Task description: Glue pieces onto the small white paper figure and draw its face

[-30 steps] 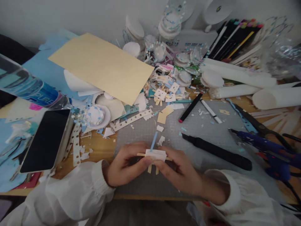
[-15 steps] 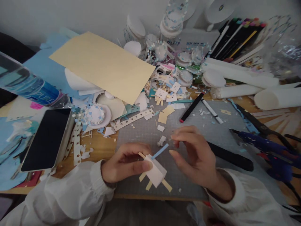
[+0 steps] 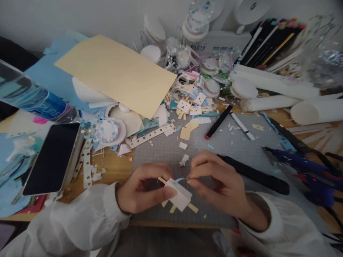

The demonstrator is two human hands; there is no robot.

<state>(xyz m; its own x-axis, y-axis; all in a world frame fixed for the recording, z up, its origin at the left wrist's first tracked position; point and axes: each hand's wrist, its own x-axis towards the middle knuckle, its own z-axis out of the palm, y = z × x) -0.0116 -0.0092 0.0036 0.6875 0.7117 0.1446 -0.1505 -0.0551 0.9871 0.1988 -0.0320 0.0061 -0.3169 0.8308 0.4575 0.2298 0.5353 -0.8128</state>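
Observation:
My left hand (image 3: 147,187) is closed on a small white paper figure (image 3: 180,199), its thumb lying across the figure's face. Short cream paper strips stick out from the figure's lower side, right end and upper left corner. A thin blue paper strip (image 3: 180,179) rises from its top edge and arches to the right. My right hand (image 3: 218,184) pinches the free end of that strip between thumb and fingertips. Both hands are above the grey cutting mat (image 3: 160,151). Fingers hide part of the figure's left end.
Small finished paper figures (image 3: 184,106) are heaped behind the mat. A red-tipped black marker (image 3: 218,122), a white pen (image 3: 242,126), a black-handled tool (image 3: 254,175) and a blue glue gun (image 3: 297,164) lie to the right. Left are a phone (image 3: 53,157) and a water bottle (image 3: 34,98).
My right hand has moved left and down and taken hold of the blue strip, which is now bent over instead of straight. The figure has shifted slightly right.

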